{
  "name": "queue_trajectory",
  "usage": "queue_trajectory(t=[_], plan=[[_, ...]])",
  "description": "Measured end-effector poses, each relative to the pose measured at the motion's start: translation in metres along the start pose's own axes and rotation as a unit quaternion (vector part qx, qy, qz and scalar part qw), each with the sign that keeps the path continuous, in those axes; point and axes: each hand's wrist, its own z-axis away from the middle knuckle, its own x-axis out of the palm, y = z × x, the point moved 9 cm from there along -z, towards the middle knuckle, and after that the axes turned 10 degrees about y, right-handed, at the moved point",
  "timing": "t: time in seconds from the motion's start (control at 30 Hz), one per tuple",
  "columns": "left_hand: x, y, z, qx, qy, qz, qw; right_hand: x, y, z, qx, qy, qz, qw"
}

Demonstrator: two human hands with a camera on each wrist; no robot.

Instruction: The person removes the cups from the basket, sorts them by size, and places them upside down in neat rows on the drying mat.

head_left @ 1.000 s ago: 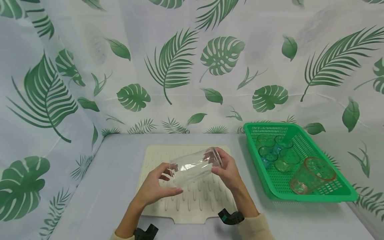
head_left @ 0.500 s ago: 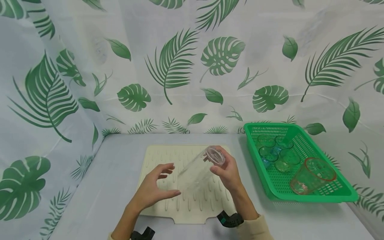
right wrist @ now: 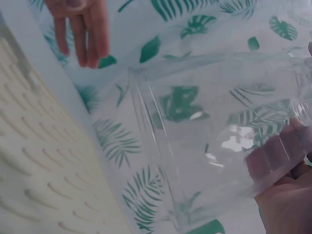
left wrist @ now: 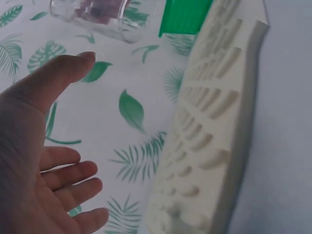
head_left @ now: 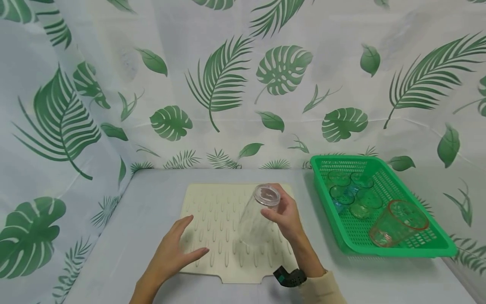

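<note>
Evidently upside down: a clear, colourless plastic-like or glass tumbler (head_left: 250, 223), tilted, thick base up, rim down, above a cream, ridged drying mat (head_left: 206, 264), not touching it. Right hand (head_left: 286, 213) clamped on it near the base, thumb and fingers on opposite sides; likely this leaves the rim unobstructed. Left hand (head_left: 171, 251) holds nothing, fingers and thumb apart, beside the mat's left edge. Green perforated plastic basket (head_left: 402, 252) right of mat, probably for easy reach: 4 small glasses (head_left: 365, 203), 1 red-rimmed clear tumbler (head_left: 398, 226) leaning inside.
</note>
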Motion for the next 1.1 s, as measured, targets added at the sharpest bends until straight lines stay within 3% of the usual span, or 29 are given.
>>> queue_trajectory(t=[0.17, 0.47, 0.63, 0.77, 1.0, 1.1], plan=[[0.0, -0.018, 0.009, -0.014, -0.007, -0.043, 0.9989, 0.002, 0.007, -0.001, -0.004, 0.009, 0.03, 0.9995], [0.012, -0.05, 0.023, -0.066, -0.061, -0.103, 0.9905, 0.014, 0.008, -0.011, -0.006, 0.021, 0.085, 0.9962], [0.017, -0.058, 0.023, -0.052, -0.054, -0.115, 0.9905, 0.026, 0.006, -0.02, 0.012, 0.031, 0.12, 0.9923], [0.019, -0.063, 0.024, -0.04, -0.052, -0.138, 0.9883, 0.037, 0.015, -0.027, 0.036, 0.026, 0.155, 0.987], [0.019, -0.068, 0.027, -0.04, -0.053, -0.158, 0.9852, 0.062, 0.032, -0.033, 0.068, 0.006, 0.172, 0.9828], [0.019, -0.069, 0.027, -0.039, -0.051, -0.16, 0.9851, 0.071, 0.05, -0.037, 0.082, 0.007, 0.176, 0.981]])
